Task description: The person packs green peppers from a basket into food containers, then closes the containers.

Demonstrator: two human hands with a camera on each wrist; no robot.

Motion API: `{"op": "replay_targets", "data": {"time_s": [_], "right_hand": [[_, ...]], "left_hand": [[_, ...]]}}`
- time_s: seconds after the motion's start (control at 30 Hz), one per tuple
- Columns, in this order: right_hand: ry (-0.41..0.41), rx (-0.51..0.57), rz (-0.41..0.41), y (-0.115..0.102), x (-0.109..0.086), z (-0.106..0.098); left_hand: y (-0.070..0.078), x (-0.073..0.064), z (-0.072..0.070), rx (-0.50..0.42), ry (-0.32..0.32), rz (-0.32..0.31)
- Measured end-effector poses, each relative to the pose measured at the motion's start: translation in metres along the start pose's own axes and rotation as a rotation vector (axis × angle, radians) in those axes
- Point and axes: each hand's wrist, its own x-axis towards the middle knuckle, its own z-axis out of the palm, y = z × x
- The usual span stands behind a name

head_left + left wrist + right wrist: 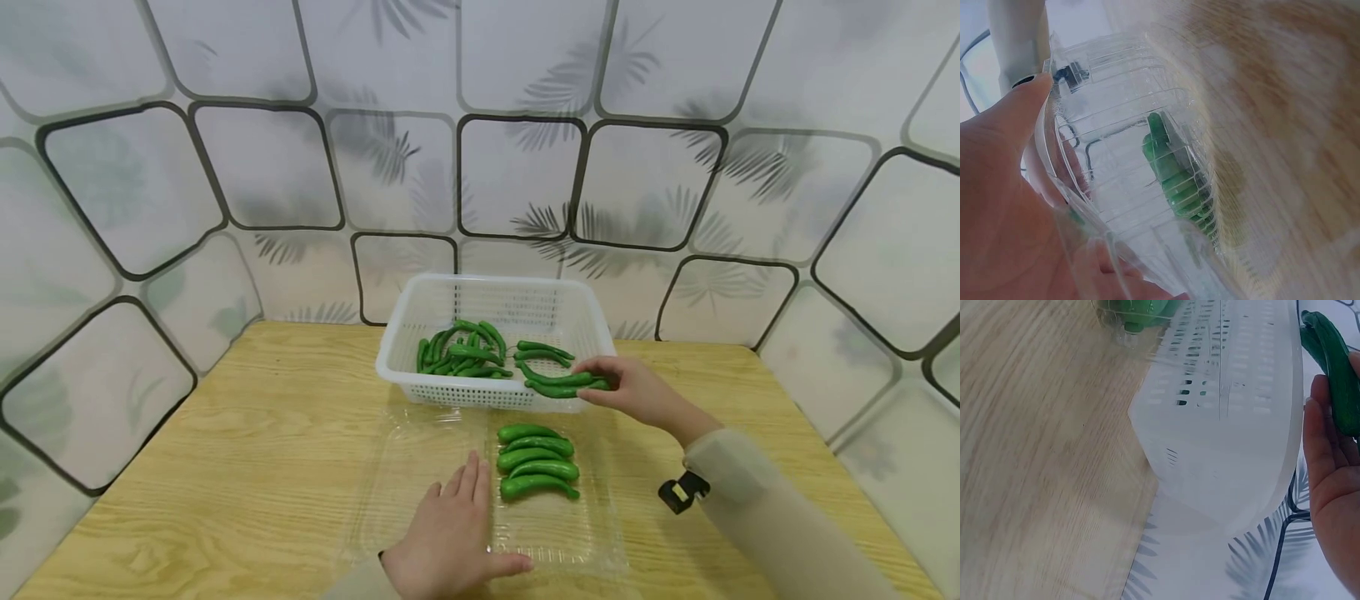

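Observation:
Over the front right rim of a white plastic basket (397, 377), my right hand (637, 392) grips green chili peppers (557, 391), their free ends pointing left. The right wrist view shows these peppers (1333, 369) lying along my fingers. My left hand (450, 537) rests on an opened clear plastic clamshell box (551, 537), fingers straight and thumb spread to the right. A row of several green peppers (536, 460) lies in the box's right half. Through the ribbed clear wall in the left wrist view, green peppers (1172, 178) show beside my left hand (1004, 187).
A heap of green peppers (465, 354) fills the basket's left side, and a few more (543, 353) lie toward its right. Basket and box stand on a wood-grain table (247, 467). Patterned wall covering (517, 175) surrounds the table's back and sides.

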Motion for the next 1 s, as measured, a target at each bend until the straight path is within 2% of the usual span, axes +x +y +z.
{"op": "replay_targets", "data": {"time_s": [0.27, 0.47, 0.7, 1.0], "right_hand": [[-0.009, 0.021, 0.006, -0.004, -0.006, 0.004], [-0.011, 0.039, 0.011, -0.008, -0.009, 0.008], [-0.005, 0.068, -0.007, -0.010, -0.015, 0.013], [-0.021, 0.086, -0.040, -0.008, -0.022, 0.021]], "left_hand": [[-0.001, 0.000, 0.002, 0.003, 0.014, 0.003], [-0.002, 0.001, 0.001, -0.013, 0.002, -0.001], [-0.001, 0.002, 0.000, -0.022, -0.025, -0.013], [-0.001, 0.001, 0.000, 0.000, -0.015, -0.008]]}}
